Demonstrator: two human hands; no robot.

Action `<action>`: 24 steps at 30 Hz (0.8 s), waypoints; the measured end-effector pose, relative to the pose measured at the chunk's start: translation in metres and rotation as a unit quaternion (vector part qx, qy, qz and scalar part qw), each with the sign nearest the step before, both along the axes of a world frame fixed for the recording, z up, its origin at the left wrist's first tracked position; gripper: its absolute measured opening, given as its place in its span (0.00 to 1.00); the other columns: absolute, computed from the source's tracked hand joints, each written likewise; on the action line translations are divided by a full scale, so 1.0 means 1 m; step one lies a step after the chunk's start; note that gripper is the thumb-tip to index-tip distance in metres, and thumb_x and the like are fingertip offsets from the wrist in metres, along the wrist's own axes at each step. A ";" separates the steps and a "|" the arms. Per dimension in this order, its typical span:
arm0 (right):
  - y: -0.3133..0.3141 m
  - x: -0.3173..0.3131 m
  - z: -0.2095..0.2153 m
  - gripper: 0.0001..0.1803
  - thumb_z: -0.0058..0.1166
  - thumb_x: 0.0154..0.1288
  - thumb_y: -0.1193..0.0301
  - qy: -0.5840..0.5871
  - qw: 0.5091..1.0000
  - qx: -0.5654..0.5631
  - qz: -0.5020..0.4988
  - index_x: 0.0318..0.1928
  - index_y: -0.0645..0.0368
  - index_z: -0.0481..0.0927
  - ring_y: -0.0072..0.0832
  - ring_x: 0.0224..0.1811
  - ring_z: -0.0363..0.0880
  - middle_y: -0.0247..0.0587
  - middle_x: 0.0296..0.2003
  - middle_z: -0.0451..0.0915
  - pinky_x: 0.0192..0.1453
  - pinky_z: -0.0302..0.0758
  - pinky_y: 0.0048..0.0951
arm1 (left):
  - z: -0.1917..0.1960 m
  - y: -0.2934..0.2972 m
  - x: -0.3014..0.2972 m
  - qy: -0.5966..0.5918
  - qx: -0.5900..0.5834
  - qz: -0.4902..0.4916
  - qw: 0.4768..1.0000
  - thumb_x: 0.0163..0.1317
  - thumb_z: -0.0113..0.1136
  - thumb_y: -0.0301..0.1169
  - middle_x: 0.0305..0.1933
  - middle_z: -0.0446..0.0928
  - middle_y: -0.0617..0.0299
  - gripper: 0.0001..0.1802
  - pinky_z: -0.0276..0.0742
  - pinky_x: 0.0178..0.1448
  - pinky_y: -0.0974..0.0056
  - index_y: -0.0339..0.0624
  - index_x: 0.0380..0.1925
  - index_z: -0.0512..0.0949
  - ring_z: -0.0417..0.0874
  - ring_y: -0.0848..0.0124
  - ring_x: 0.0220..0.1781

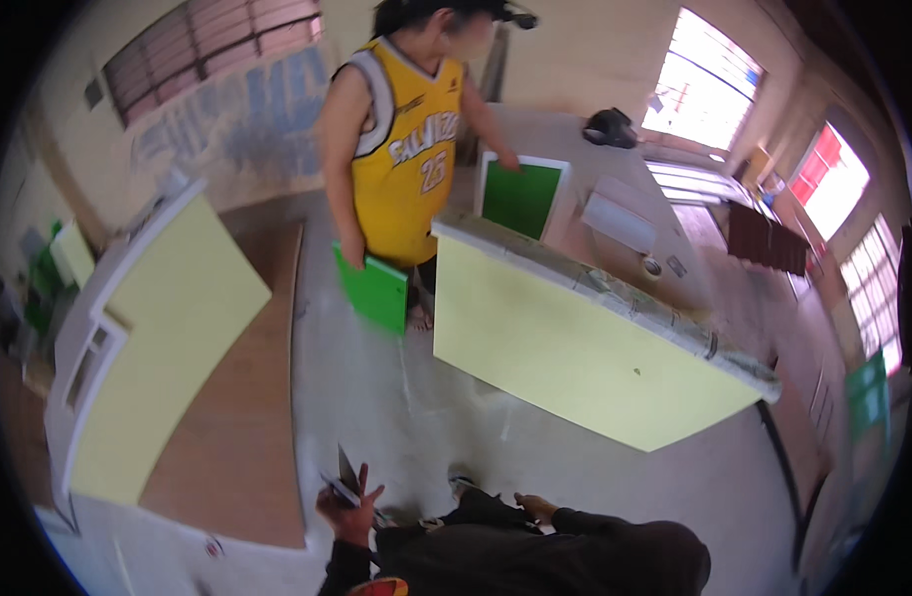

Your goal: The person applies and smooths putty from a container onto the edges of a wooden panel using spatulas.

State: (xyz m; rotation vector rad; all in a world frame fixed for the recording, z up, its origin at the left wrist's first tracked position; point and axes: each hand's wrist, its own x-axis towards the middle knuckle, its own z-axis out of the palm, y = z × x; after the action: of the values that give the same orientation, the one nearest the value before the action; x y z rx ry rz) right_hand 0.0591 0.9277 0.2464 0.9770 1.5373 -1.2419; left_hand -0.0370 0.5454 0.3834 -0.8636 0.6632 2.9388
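Observation:
My left hand [349, 516] is at the lower middle, closed around a flat grey blade-like tool [348, 471] with some of its fingers spread. Its exact kind is too small to tell. In front of my dark clothing, my right hand [538, 508] hangs with fingers loosely bent and a little apart; nothing shows in it. Neither hand touches the pale yellow-green panels. One such panel [565, 343] stands ahead, its top edge covered with wrinkled material. Another pale panel [193, 288] with a white edge and a slot rises at the left.
A person in a yellow jersey [411, 149] stands beyond, one hand on a green panel [373, 288], the other at a white-framed green panel [521, 197]. A work surface [679, 278] behind carries a tape roll [651, 266]. A brown board [242, 437] lies at left.

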 end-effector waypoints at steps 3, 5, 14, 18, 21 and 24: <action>0.035 0.032 -0.052 0.32 0.39 0.74 0.45 0.071 0.983 -0.166 -0.010 0.51 0.64 0.77 0.34 0.51 0.77 0.44 0.44 0.80 0.48 0.78 0.38 | -0.001 0.018 0.001 0.068 0.016 -0.049 0.996 0.55 0.44 0.49 0.61 0.75 0.64 0.25 0.32 0.67 0.20 0.53 0.49 0.77 0.64 0.45 0.72; 0.044 0.023 -0.047 0.32 0.40 0.73 0.45 0.002 0.986 -0.164 -0.013 0.50 0.63 0.78 0.33 0.47 0.77 0.42 0.41 0.81 0.48 0.76 0.36 | 0.023 0.036 0.004 0.043 -0.003 -0.041 0.998 0.55 0.44 0.47 0.64 0.71 0.53 0.34 0.42 0.68 0.25 0.39 0.60 0.69 0.63 0.45 0.72; 0.047 -0.011 -0.027 0.31 0.34 0.76 0.50 0.059 0.974 0.026 0.218 0.42 0.68 0.81 0.36 0.42 0.78 0.51 0.39 0.82 0.48 0.72 0.37 | 0.015 0.009 0.090 0.016 0.061 0.178 0.982 0.53 0.52 0.38 0.45 0.80 0.47 0.25 0.76 0.58 0.53 0.31 0.47 0.74 0.81 0.52 0.46; 0.048 -0.020 -0.008 0.30 0.36 0.75 0.50 0.185 0.868 0.080 0.455 0.42 0.67 0.81 0.43 0.44 0.80 0.57 0.40 0.82 0.50 0.71 0.42 | 0.000 -0.011 0.143 0.044 0.089 0.235 0.967 0.53 0.53 0.38 0.43 0.81 0.50 0.23 0.76 0.57 0.54 0.32 0.46 0.75 0.82 0.55 0.44; 0.037 -0.021 0.008 0.23 0.46 0.71 0.59 0.253 0.707 0.079 0.655 0.53 0.67 0.76 0.49 0.47 0.79 0.61 0.44 0.80 0.46 0.75 0.45 | -0.016 -0.025 0.196 0.090 0.069 0.268 0.957 0.54 0.53 0.38 0.43 0.81 0.52 0.23 0.77 0.56 0.55 0.33 0.46 0.75 0.82 0.57 0.44; 0.042 -0.028 0.012 0.24 0.49 0.68 0.68 0.331 0.603 -0.037 0.725 0.61 0.65 0.69 0.47 0.50 0.80 0.59 0.46 0.80 0.49 0.77 0.41 | -0.019 -0.039 0.246 0.092 0.082 0.315 0.941 0.55 0.53 0.38 0.44 0.81 0.52 0.23 0.77 0.55 0.55 0.34 0.47 0.75 0.83 0.57 0.44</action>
State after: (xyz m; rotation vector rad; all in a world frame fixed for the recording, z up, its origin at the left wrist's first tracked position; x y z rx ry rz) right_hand 0.0309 0.9694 0.2584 -0.9793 1.9648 -0.3208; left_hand 0.2090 0.5066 0.3641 -0.9316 0.1407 3.6066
